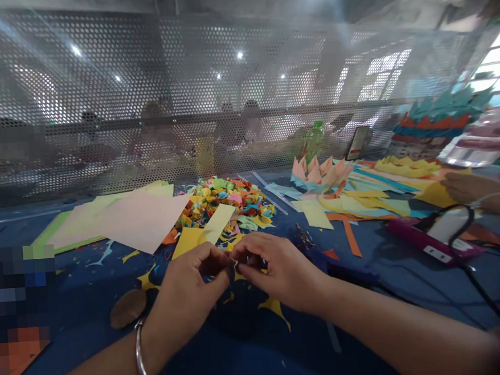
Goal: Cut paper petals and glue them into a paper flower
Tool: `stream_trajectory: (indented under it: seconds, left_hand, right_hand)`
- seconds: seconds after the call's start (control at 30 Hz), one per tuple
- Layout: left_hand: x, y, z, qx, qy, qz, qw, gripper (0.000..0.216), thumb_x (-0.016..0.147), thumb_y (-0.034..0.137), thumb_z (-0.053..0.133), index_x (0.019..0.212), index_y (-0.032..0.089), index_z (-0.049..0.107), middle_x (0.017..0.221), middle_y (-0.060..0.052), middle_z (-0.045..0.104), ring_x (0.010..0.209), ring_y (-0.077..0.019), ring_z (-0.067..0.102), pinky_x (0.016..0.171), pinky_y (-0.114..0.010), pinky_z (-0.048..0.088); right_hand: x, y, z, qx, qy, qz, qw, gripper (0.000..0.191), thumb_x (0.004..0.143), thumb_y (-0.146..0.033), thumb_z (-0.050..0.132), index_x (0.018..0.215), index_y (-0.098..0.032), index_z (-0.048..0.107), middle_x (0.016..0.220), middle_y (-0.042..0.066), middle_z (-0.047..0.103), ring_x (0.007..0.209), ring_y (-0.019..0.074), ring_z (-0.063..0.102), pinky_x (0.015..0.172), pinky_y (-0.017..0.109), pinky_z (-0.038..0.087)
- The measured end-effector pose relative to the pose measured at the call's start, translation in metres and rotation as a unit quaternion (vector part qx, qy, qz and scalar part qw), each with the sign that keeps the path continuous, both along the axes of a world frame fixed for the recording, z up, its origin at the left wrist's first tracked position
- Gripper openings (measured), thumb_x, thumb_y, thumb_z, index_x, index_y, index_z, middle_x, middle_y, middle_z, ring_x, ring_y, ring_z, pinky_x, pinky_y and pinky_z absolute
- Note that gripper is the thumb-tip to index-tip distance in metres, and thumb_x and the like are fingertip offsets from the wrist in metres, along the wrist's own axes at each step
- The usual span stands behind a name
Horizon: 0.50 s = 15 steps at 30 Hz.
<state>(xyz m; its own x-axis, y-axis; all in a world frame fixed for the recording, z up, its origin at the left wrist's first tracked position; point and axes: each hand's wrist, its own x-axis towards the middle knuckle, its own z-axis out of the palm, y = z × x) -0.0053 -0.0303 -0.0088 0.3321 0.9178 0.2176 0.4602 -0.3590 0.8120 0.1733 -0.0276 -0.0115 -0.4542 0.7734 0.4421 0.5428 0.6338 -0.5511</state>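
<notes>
My left hand [197, 282] and my right hand [277, 271] meet over the blue table, fingertips pinched together. A tiny pale piece shows between them, too small to name. Just beyond my fingers lie a yellow paper piece [188, 241] and a pale yellow strip [219, 224]. Behind these rises a heap of small colourful paper pieces [233, 197]. Yellow paper scraps [276, 310] are scattered below and beside my hands. A brown round object [128, 308] rests left of my left wrist, which wears a silver bangle [139, 349].
Paper sheets [140, 215] are stacked at the left. To the right lie paper strips [362, 202], pointed pink paper shapes [320, 174] and a purple box [433, 240] with cables. A green bottle [314, 140] and a phone [358, 143] stand by the perforated screen [141, 103]. Another person's hand [477, 189] is at the right.
</notes>
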Motion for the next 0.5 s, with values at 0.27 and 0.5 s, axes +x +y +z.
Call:
stream_trajectory:
  seconds: [0.27,0.5]
  left_hand:
    - [-0.002,0.006,-0.004,-0.032,-0.037,0.018,0.999,0.003,0.07,0.02,0.058,0.073,0.019,0.059,0.072,0.0,0.066,0.067,-0.0152,0.06,0.065,-0.027,0.048]
    - [-0.009,0.014,-0.008,-0.055,-0.133,0.028,0.989,0.003,0.072,0.02,0.058,0.071,0.019,0.056,0.073,0.002,0.063,0.069,-0.0135,0.059,0.067,-0.025,0.046]
  right_hand:
    - [0.0,-0.001,0.002,-0.01,0.011,0.0,1.0,0.011,0.078,-0.01,0.055,0.082,-0.019,0.059,0.076,0.001,0.057,0.067,0.0136,0.052,0.06,0.024,0.043]
    - [0.015,-0.001,0.012,0.021,0.049,-0.055,0.997,0.008,0.085,-0.015,0.051,0.086,-0.02,0.057,0.076,0.001,0.059,0.065,0.0138,0.052,0.063,0.026,0.043]
